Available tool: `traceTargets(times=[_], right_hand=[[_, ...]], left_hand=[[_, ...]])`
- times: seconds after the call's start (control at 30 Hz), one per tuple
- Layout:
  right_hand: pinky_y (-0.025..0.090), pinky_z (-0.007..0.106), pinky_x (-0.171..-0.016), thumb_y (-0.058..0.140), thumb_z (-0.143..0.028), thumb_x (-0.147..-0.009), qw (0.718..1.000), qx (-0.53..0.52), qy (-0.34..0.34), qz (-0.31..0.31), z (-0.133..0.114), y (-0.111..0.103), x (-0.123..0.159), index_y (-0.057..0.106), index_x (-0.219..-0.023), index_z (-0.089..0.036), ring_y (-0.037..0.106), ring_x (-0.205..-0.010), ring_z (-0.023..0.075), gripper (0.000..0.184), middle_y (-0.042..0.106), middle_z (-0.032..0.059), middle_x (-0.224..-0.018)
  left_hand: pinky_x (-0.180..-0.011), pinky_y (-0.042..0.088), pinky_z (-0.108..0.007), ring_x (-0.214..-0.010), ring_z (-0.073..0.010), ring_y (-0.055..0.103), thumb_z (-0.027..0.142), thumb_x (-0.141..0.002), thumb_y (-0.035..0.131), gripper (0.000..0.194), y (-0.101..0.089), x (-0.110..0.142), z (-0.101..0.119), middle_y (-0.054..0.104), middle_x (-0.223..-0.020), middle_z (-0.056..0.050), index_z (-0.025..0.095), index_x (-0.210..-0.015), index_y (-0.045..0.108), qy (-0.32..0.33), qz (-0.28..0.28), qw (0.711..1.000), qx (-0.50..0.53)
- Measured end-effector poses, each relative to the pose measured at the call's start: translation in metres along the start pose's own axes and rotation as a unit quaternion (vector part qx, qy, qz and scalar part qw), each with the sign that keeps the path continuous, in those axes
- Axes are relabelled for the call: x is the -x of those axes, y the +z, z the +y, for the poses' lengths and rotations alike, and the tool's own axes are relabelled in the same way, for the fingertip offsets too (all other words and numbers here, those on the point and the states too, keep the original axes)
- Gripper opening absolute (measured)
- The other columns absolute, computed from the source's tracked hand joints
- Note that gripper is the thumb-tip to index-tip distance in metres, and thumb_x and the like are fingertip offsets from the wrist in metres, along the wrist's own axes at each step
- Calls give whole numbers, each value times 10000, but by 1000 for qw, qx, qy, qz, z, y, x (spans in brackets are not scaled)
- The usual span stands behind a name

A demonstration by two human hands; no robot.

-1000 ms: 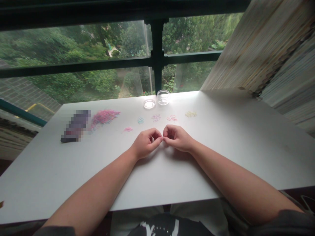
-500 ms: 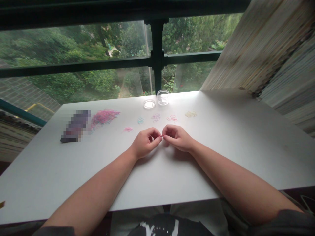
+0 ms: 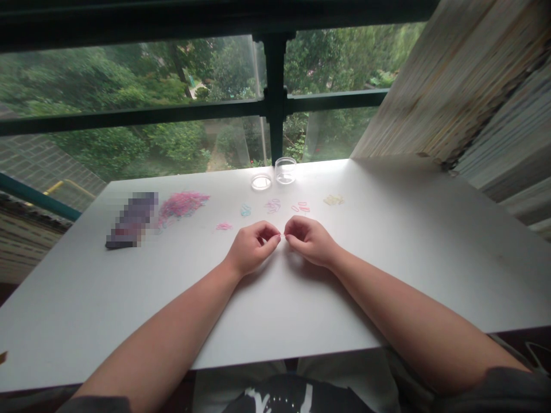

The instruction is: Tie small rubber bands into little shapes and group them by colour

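My left hand (image 3: pixel 255 248) and my right hand (image 3: pixel 310 241) meet fingertip to fingertip above the white table, each in a pinch. A tiny pink piece (image 3: pixel 282 234) spans the narrow gap between them; it looks like one of the thin coloured loops lying about, though its shape is mostly hidden. Beyond the hands lie small groups of such loops: blue-green ones (image 3: pixel 245 210), purple ones (image 3: pixel 272 206), coral ones (image 3: pixel 303 207) and pale yellow ones (image 3: pixel 334 199). Left of my left hand is a little bunch of pink loops (image 3: pixel 224 226).
A large mixed pile of pink and bluish loops (image 3: pixel 183 205) spreads at the back left, beside a pixelated dark object (image 3: pixel 133 221). A clear round jar (image 3: pixel 286 171) and its clear lid (image 3: pixel 261 183) stand near the window. A curtain (image 3: pixel 404 86) hangs at the right.
The fingertips have drawn slightly apart and a little upward, with the pink piece now stretched across the gap. Everything on the table lies as before.
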State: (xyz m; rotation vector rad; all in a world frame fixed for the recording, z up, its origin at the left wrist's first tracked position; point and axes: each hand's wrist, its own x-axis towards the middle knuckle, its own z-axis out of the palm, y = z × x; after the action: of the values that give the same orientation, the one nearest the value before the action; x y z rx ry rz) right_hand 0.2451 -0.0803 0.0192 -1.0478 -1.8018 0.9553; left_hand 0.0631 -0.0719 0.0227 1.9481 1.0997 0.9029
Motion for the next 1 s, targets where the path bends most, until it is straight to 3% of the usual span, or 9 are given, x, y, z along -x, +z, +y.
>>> traceTargets(times=[0.2,0.47,0.63,1.0], right_hand=[[362,219,-530,514,-82,-709,998,29,-48,32,-2,-1,0,541,-726,-164,440,-563,88,88,483,-29,-620],[411,226,-559,520,-65,-708,996,28,-77,22,-5,0,0,561,-740,-163,491,-593,98,111,536,-5,-674],[416,230,-558,527,-73,-709,995,40,-86,24,-5,-1,0,561,-741,-167,494,-595,101,105,539,3,-695],[414,239,-575,527,-64,-696,993,71,-91,14,-6,-2,1,563,-747,-178,492,-617,112,130,540,15,-724]], left_hand=[[-632,450,-235,-680,-130,582,339,-818,550,225,0,0,-4,675,-823,-48,153,-904,642,-8,-33,999,25],[-654,454,-246,-718,-149,597,352,-834,521,267,-3,1,-4,677,-846,-67,137,-927,648,-3,-72,996,60],[-526,393,-211,-578,-102,528,351,-783,590,255,-2,2,-4,665,-778,-47,136,-910,641,-3,-53,998,32],[-508,392,-206,-609,-108,553,341,-744,636,230,-1,3,2,648,-738,-41,143,-861,629,4,-1,999,34]])
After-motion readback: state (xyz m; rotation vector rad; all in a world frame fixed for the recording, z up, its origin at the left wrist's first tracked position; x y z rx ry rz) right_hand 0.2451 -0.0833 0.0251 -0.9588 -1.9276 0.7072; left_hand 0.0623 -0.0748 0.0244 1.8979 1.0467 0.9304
